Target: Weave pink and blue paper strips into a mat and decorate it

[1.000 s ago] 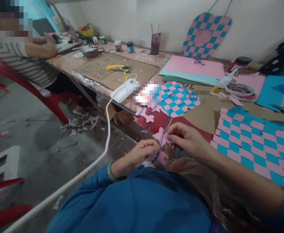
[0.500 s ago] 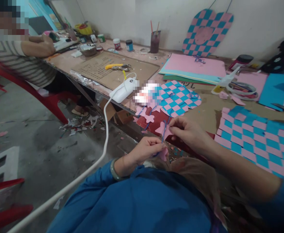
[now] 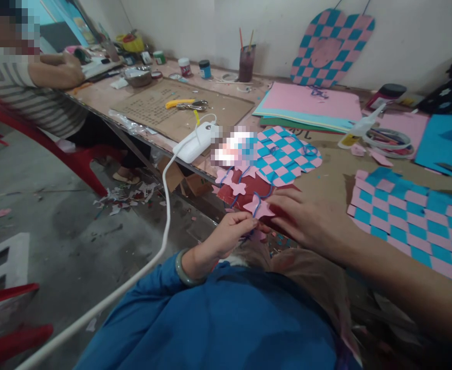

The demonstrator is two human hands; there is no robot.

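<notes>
My left hand point(image 3: 233, 232), with a bangle at its wrist, is closed in a pinch on a blue string point(image 3: 254, 211) just below a pink paper star point(image 3: 259, 207). Behind the star's right edge, my right hand point(image 3: 301, 216) reaches in with fingers stretched out; some fingertips are hidden near the left hand. Another pink paper piece hangs partly covered under the left fingers. Farther along lie small pink paper cutouts point(image 3: 238, 188) on strings, beside a round pink-and-blue woven paper piece point(image 3: 283, 156) with string on it.
A white glue gun point(image 3: 197, 143) lies at the table edge, its thick cable trailing to the lower left. Pliers point(image 3: 187, 105), stacked coloured paper point(image 3: 310, 107), a glue bottle point(image 3: 359, 131) and a woven paper sheet point(image 3: 411, 221) are on the table. Another person sits at the left.
My right hand has moved down and its fingers have let go of the star's edge and stretched out. The star now lies flatter, turned toward me. My left hand keeps its pinch.
</notes>
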